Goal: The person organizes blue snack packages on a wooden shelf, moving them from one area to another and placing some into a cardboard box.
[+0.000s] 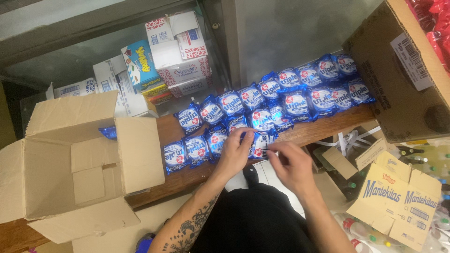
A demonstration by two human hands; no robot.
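Both hands meet on one blue snack packet [259, 144] at the front row's three-o'clock end: left hand [236, 152] fingers clamp its top, right hand [291, 165] pinches its crimped edge. It looks light, crinkly, slippery and crushable; best held by the edges.

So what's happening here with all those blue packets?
A person is lining up small blue snack packets in two rows along a wooden shelf. The left hand rests on a packet at the front row's end, and the right hand pinches that packet's edge beside it. An open cardboard box sits at the left, with one blue packet showing behind its flap.
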